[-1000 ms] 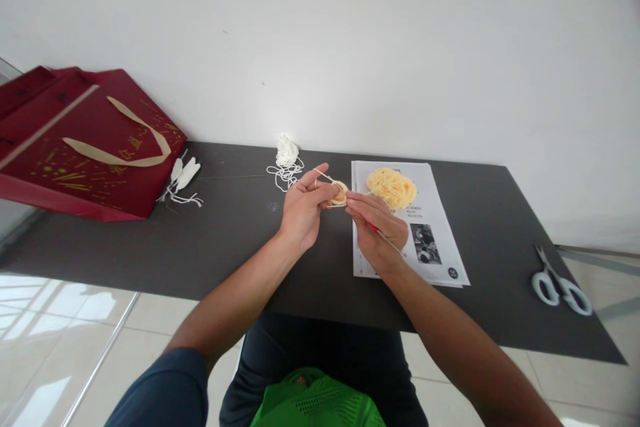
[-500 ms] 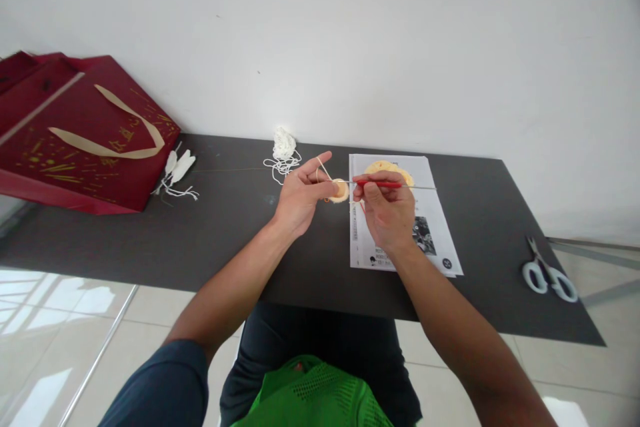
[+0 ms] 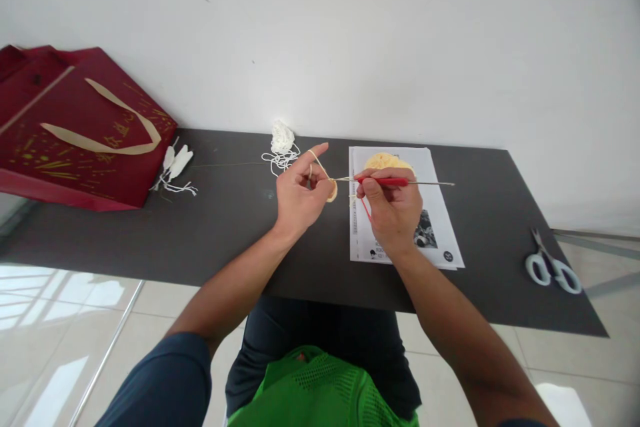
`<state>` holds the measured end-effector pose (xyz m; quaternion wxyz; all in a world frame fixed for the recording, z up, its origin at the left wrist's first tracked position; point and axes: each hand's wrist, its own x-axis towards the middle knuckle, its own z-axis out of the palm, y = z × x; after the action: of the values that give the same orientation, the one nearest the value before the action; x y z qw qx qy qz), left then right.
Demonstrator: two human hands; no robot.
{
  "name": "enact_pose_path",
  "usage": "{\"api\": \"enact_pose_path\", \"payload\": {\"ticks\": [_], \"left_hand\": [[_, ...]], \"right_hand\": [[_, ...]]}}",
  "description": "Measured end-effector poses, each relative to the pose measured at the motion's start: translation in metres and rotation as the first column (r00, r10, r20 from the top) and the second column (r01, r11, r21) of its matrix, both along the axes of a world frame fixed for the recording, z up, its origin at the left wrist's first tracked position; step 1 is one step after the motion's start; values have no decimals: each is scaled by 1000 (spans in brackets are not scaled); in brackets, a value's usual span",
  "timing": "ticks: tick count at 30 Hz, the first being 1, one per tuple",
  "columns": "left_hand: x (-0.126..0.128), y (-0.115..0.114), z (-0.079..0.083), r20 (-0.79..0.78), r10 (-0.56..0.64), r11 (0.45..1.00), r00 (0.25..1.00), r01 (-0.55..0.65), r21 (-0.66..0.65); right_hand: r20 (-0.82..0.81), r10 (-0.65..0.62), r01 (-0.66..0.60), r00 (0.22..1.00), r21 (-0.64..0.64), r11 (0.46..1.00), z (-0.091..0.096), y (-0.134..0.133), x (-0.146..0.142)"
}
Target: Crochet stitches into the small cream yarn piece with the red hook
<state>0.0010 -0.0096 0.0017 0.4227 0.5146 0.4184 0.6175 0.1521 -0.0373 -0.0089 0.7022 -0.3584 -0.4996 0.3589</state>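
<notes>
Head view: my left hand pinches the small yellow crochet piece above the table, forefinger raised to tension the yarn, while my right hand grips the red hook pen-fashion, tip at the piece.

Looks like a plain room in a home or small office, used as a craft spot. Bare white wall, glossy light floor tiles, one dark table pushed against the wall. Hobby clutter on it: red gift bag at the left end, white yarn at the back edge, printed sheet mid-table with yellow yarn on it, scissors near the right end. No machines, shelving or signage in view.
</notes>
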Motion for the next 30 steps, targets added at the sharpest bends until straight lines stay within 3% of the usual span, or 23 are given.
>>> {"api": "enact_pose_path", "payload": {"ticks": [4, 8, 14, 20, 30], "left_hand": [[-1, 3, -3, 113, -110, 994, 987, 112, -8], [-4, 8, -3, 297, -242, 957, 924, 277, -83], [-5, 8, 3, 418, -317, 909, 851, 399, -123], [-4, 5, 1, 359, -312, 922, 880, 371, -107], [-2, 7, -3, 350, -265, 950, 899, 306, -68]], "right_hand": [[-108, 89, -91, 990, -15, 996, -1, 4, 3], [-203, 159, -171, 966, -44, 984, 1, 8, 6], [-323, 209, -241, 923, -62, 969, 6, 7, 5], [-426, 229, -309, 875, -126, 943, 2, 7, 2], [-452, 145, -272, 880, -231, 934, 4, 5, -4]]}}
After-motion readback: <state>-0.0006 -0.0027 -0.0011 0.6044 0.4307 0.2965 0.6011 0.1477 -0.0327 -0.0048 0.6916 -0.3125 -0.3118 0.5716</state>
